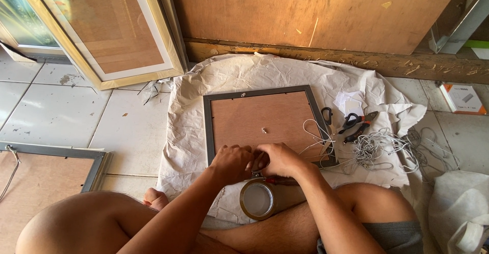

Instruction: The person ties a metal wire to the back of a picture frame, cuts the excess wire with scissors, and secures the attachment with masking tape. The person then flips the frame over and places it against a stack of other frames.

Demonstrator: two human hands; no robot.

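A grey picture frame (265, 127) lies back-side up on crumpled white paper (193, 132) on the floor, its brown backing board facing the camera. Both hands meet at the frame's near edge: the left hand (233, 163) and the right hand (281, 160) are curled, fingertips pinched together over something small there; what they grip is hidden, so I cannot tell what it is. A bit of metal with a red handle (277, 181) shows just beneath the right hand.

Judging from the pose, fine work at the edge goes best with the frame kept flat and the fingers close to the rim, so the backing does not lift.

Just below the hands sits one roll of brown tape (258, 199). To the right of the right hand lie a tangle of white cord (379, 149) and one pair of red-handled pliers (357, 121). Farther left, one gold-framed picture (109, 35) leans against the wall, and another grey frame (51, 172) lies on the tiles, making three frames in all.
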